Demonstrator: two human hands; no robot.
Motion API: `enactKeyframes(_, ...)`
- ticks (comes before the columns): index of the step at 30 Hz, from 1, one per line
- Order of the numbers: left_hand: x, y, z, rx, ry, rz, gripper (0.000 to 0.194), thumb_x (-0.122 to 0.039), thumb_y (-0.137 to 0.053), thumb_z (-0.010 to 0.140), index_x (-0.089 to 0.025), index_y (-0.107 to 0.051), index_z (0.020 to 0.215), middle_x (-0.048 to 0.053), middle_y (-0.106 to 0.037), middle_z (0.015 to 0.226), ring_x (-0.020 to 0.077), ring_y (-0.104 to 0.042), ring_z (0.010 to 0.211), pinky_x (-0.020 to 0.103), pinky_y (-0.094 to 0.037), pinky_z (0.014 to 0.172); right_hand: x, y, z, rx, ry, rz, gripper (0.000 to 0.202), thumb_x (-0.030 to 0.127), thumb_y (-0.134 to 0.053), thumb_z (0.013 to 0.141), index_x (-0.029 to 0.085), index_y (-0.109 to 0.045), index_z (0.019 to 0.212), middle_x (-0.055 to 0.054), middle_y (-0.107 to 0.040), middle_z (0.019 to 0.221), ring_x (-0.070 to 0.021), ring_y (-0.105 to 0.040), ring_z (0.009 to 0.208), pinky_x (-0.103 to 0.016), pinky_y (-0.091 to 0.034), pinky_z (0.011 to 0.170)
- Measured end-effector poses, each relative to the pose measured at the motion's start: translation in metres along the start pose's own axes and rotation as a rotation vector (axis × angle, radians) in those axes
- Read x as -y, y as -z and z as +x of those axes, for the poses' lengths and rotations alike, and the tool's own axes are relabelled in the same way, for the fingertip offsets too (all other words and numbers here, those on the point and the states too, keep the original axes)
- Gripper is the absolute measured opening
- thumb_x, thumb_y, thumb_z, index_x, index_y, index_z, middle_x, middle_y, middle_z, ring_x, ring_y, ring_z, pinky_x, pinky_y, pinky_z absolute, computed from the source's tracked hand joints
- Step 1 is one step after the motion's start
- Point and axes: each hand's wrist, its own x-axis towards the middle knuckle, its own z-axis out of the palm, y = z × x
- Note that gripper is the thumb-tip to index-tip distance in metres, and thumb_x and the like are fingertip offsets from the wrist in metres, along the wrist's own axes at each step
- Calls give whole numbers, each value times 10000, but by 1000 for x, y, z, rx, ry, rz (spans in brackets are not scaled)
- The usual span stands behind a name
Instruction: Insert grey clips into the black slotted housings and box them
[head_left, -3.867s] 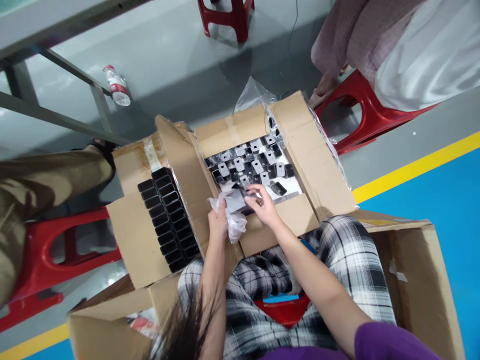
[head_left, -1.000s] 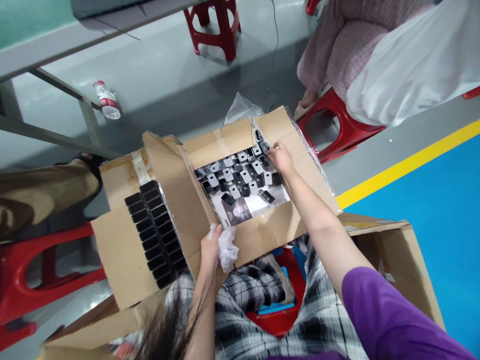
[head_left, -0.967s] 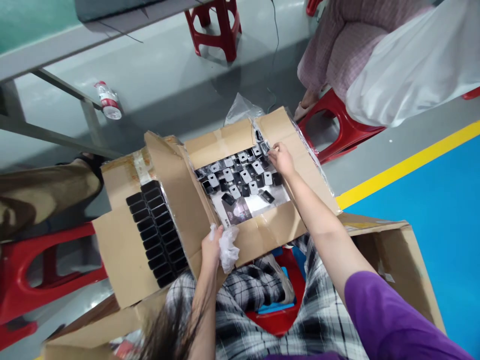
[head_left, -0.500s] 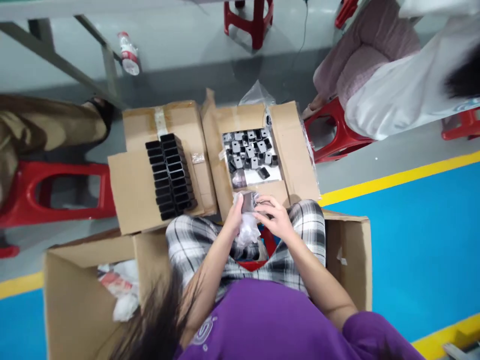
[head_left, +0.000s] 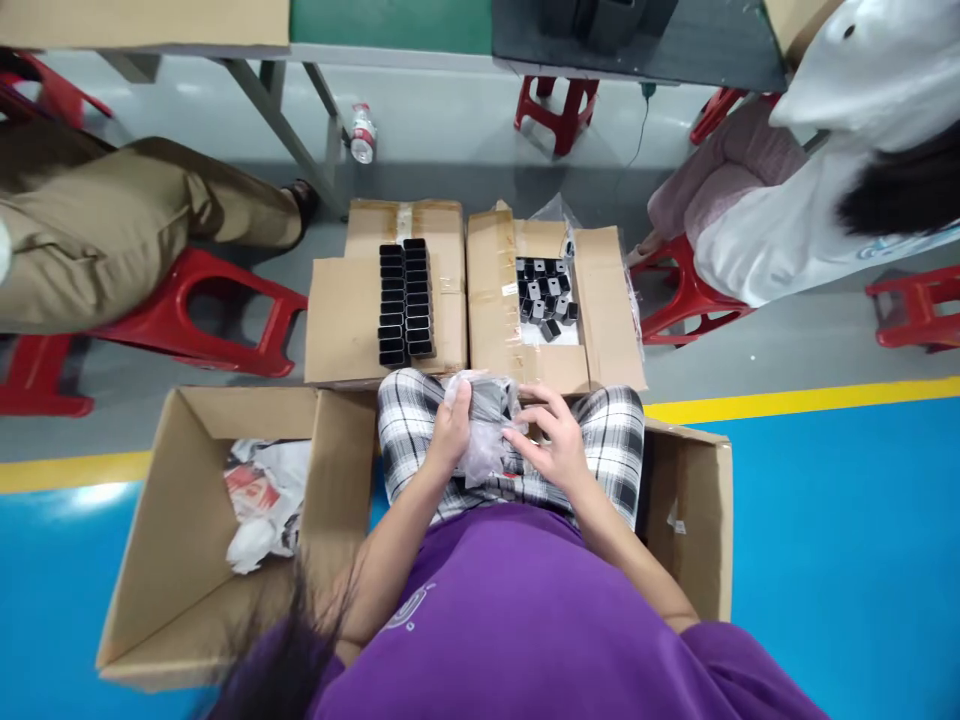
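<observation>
My left hand [head_left: 452, 428] is closed around the side of a clear plastic bag [head_left: 484, 455] above my lap. A dark grey item [head_left: 495, 400] shows through the film, its exact kind blurred by the plastic. At the bag's right edge, my right hand [head_left: 553, 440] pinches the film loosely with curved fingers, the thumb lying over it. Ahead and to the left, black rectangular open-ended cases [head_left: 405, 300] stand in two rows on a cardboard box [head_left: 341, 300]. Several small black and grey cases [head_left: 553, 287] lie jumbled in the open carton [head_left: 491, 325] beside it.
An open box [head_left: 142, 580] at my left holds crumpled plastic bags [head_left: 266, 500]. Another open box [head_left: 705, 530] stands at my right. People sit on red stools [head_left: 217, 310] at both sides. A worktable [head_left: 390, 30] runs across the far side, with a bottle [head_left: 363, 135] beneath.
The view has tilted up, bringing more of the table into sight. Both hands remain at the bag; the bag and the item in it have shifted slightly in the grip.
</observation>
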Motion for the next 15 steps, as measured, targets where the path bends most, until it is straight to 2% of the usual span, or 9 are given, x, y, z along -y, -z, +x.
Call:
enactKeyframes(2,0,4,-8,1,-35,17,507,-652,-583,849,-192,-744,988,85,-733,1058,255,-643,1144,353,-436,1094,6,-3,-9,-65,26,51,69,343,-648,903,286,-672,873,-100,-647,1174,-257,-640,1138,-436,-543,980)
enactKeyframes(4,2,8,-15,2,-58,32,493,-634,-569,866,-190,-745,989,90,-731,1062,255,-641,1148,355,-432,1100,9,-4,-15,-78,25,53,106,325,-590,938,285,-683,969,-104,-637,1193,-248,-627,1161,-441,-514,1023)
enactKeyframes(7,3,14,-23,5,-80,56,513,-644,-556,866,-185,-744,994,98,-729,1058,264,-640,1145,359,-443,1086,10,-8,-18,44,-20,16,213,371,-582,944,256,-710,1071,-134,-584,1326,-269,-575,1259,-464,-458,1096)
enactKeyframes(10,2,19,-29,-3,-86,88,519,-660,-560,852,-186,-745,953,92,-733,1000,271,-650,1096,358,-465,1048,9,-14,-19,224,-83,51,308,459,-697,859,231,-727,1064,-147,-516,1440,-301,-510,1350,-462,-420,1136)
enactKeyframes(12,2,22,-31,-28,-77,126,499,-656,-568,845,-188,-740,872,75,-728,893,256,-666,978,334,-499,961,10,-19,-20,270,-108,92,286,456,-723,836,230,-736,1011,-142,-524,1437,-293,-514,1350,-440,-415,1139)
enactKeyframes(15,4,26,-33,-100,-45,223,499,-648,-600,815,-187,-662,633,37,-630,616,200,-596,660,285,-489,665,9,-23,-19,242,-135,169,203,411,-717,837,212,-744,869,-149,-584,1358,-281,-575,1277,-413,-436,1107)
